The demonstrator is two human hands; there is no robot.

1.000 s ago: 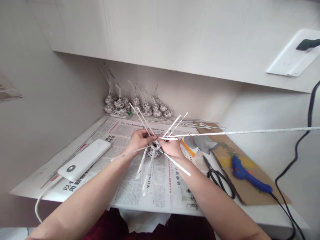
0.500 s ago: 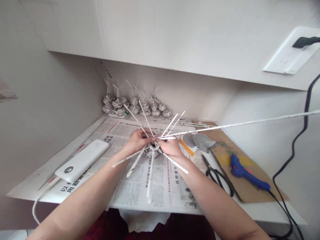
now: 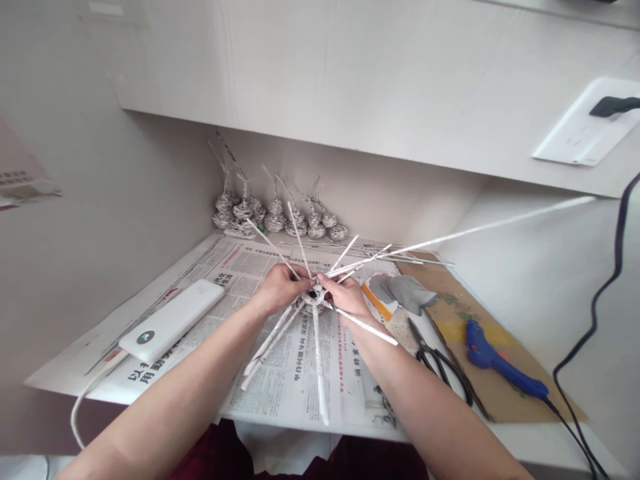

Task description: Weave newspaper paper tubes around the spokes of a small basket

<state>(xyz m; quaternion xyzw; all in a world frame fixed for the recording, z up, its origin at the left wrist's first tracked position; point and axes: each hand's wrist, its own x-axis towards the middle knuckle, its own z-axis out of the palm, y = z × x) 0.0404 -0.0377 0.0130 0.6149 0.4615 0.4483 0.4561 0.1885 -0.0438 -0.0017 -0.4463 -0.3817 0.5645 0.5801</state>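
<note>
A small round piece woven from rolled newspaper strips (image 3: 314, 293) is between my two hands, with several paper sticks fanning out from it. My left hand (image 3: 286, 287) grips its left side, thumb near the dark central opening. On the other side, my right hand (image 3: 346, 295) pinches the weaving at the rim, fingers closed around the base of the sticks. One long paper stick (image 3: 480, 229) runs from the right fingers far to the upper right. A spoke (image 3: 320, 367) points toward me. Fingertips under the piece are hidden.
Newspaper sheets (image 3: 240, 267) cover the table. Several woven gourd shapes (image 3: 275, 215) stand along the back wall. A white power bank (image 3: 175, 320) with a cable lies left. Scissors (image 3: 440, 363), grey scraps (image 3: 413, 293) and a blue glue gun (image 3: 505, 367) on cardboard (image 3: 530, 410) lie right.
The woven piece has turned a little, its spokes now at different angles. The long stick's far end has swung upward. Both hands stay on the piece; the camera view has shifted slightly.
</note>
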